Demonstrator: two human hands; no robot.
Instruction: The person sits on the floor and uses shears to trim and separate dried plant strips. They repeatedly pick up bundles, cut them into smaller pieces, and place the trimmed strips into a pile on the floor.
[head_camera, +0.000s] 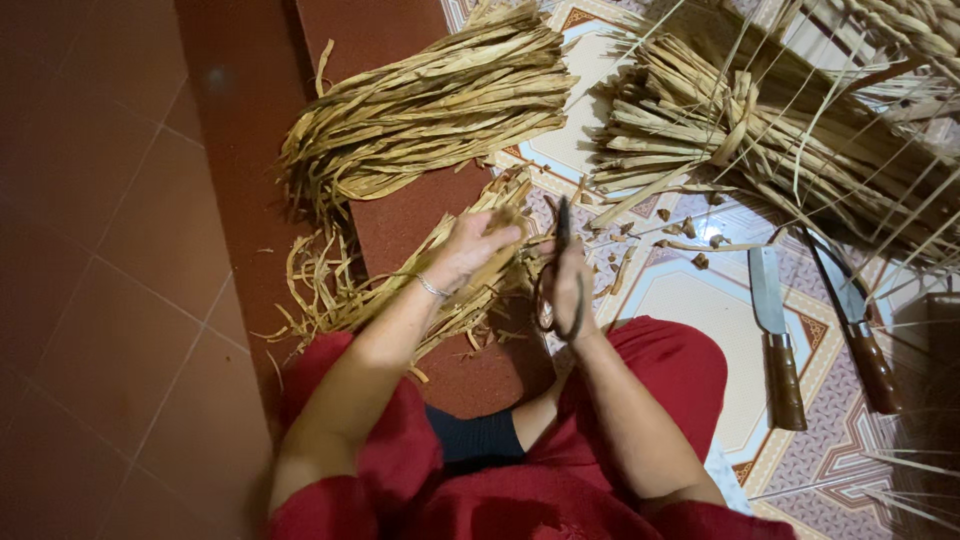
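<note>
Covering the far right of the scene, a patterned floor mat lies over the dark red tiled floor. A tied sheaf of dry stalks rests at the far right on the mat, and a loose pile of flat dried strips lies to its left, across the mat's edge. Nearer, a smaller bunch of strips runs from the left toward the middle, its right end gripped in the left hand, fingers curled tight around it. Just right of that, the right hand is closed through the loops of dark scissors, whose blades point far, close to the held ends. Two knives with brown wooden handles lie on the mat at the right: one knife nearer the middle, another knife beside it. Small cut scraps dot the mat between hands and sheaf.
</note>
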